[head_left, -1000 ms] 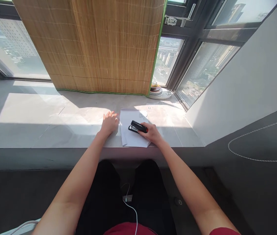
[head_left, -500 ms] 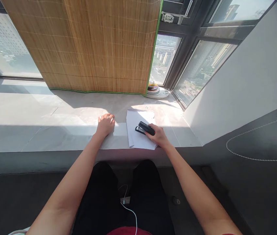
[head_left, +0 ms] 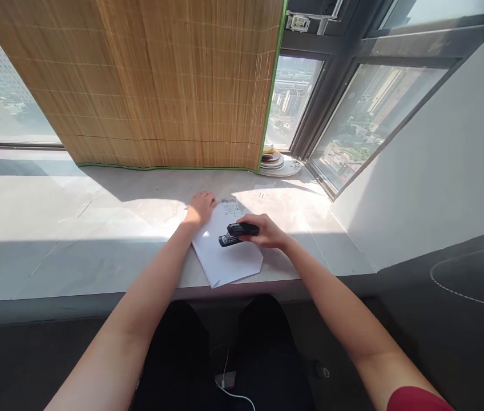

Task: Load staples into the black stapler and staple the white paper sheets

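My right hand (head_left: 267, 231) is wrapped round the rear of a black stapler (head_left: 242, 229), whose jaws point left and stand apart. The stapler is over a white stack of paper (head_left: 229, 260) on the windowsill. Printing shows along the paper's far edge, and the stack lies turned, one near corner reaching the sill's front edge. At the paper's far left corner, my left hand (head_left: 201, 206) is closed with its fingers curled on the edge; the fingertips are partly hidden.
The pale windowsill (head_left: 109, 268) runs across in sun and shadow. A bamboo blind (head_left: 160, 85) hangs at the back. Stacked plates (head_left: 278, 165) stand in the far right corner by the window. Two tiny marks lie right of the paper. A white cable (head_left: 237, 394) hangs between my legs.
My left hand has moved right and taken hold of the paper's corner. The paper has turned and shifted left. My right hand has brought the stapler left, turning it more level.
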`<state>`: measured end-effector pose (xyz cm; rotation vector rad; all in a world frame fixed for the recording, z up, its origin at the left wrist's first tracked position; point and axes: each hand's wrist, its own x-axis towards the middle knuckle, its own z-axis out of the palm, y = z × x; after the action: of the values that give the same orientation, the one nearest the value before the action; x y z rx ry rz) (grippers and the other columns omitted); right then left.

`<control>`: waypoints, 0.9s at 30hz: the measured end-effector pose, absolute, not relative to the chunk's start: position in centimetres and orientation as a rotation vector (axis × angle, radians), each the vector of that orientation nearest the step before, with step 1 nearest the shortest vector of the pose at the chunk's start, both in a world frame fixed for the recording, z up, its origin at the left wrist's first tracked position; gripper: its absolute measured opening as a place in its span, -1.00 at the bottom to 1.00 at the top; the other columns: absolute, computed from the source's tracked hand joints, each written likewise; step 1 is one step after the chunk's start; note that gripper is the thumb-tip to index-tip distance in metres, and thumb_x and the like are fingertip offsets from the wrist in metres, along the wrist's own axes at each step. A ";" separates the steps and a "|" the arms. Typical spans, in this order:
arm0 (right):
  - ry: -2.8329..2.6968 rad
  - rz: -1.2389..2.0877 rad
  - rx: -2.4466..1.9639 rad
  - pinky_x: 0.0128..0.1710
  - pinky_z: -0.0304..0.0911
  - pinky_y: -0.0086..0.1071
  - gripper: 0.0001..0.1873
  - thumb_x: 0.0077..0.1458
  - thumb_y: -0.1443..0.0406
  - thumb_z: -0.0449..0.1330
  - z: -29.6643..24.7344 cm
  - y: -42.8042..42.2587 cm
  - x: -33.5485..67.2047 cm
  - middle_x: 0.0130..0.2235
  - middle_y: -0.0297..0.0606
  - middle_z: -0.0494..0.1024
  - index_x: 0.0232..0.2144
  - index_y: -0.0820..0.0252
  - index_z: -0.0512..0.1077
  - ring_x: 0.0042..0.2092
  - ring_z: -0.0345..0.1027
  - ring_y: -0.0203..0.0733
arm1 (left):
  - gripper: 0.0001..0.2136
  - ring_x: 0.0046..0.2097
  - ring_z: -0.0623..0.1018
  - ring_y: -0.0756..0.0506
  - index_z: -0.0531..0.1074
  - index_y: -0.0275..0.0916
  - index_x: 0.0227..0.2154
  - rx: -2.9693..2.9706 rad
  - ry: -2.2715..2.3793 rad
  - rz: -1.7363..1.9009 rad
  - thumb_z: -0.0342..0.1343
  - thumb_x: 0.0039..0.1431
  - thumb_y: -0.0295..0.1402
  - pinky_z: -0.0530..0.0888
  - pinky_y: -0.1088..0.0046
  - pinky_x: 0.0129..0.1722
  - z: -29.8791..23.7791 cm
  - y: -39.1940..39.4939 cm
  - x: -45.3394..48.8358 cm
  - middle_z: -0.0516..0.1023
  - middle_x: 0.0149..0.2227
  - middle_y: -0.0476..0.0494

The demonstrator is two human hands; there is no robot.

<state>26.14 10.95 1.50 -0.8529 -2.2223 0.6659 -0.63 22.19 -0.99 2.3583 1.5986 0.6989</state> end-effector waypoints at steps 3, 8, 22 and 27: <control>-1.949 0.592 -0.950 -0.10 0.50 -0.14 -0.60 0.19 0.10 0.42 1.6 12.1 31.3 -0.09 -0.23 0.70 0.03 0.06 0.59 -0.11 0.60 -0.01 | -0.87 0.00 0.58 -0.29 0.49 -0.12 -0.27 2.318 1.496 0.783 0.06 0.39 -0.38 0.47 0.14 0.09 -1.4 22.7 -1.5 0.64 -0.11 -0.22; -1.908 0.412 -1.167 -0.09 0.51 -0.11 -0.67 0.15 0.13 0.41 0.7 13.4 35.1 -0.15 -0.23 0.69 -0.06 0.11 0.62 -0.15 0.58 -0.03 | -0.84 -0.28 0.54 -0.19 0.53 -0.10 -0.18 2.195 1.359 0.851 0.04 0.43 -0.27 0.47 0.29 -0.15 -1.3 23.1 -1.7 0.60 -0.33 -0.09; -2.176 0.223 -1.178 0.17 0.34 0.16 -0.66 0.19 0.23 0.37 -0.4 13.9 31.6 -0.11 -0.20 0.68 0.03 0.02 0.60 -0.06 0.51 0.08 | -0.78 0.28 0.47 -0.36 0.57 -0.14 -0.02 2.368 1.216 0.863 0.27 0.30 -0.31 0.32 -0.01 0.36 -0.7 22.4 0.6 0.57 0.14 -0.20; -2.216 0.188 -1.156 0.13 0.35 0.08 -0.54 0.27 0.23 0.32 -0.7 14.0 31.5 -0.12 -0.21 0.68 0.20 -0.01 0.53 -0.09 0.54 0.03 | -0.50 0.41 0.41 -0.37 0.55 -0.09 0.18 2.485 0.738 0.628 0.39 0.22 -0.09 0.25 -0.02 0.46 -0.8 20.7 1.9 0.50 0.34 -0.22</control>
<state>31.55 13.98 -0.73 -1.1558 -2.2156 0.1880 1.88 20.73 -0.83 2.4849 0.7376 0.6284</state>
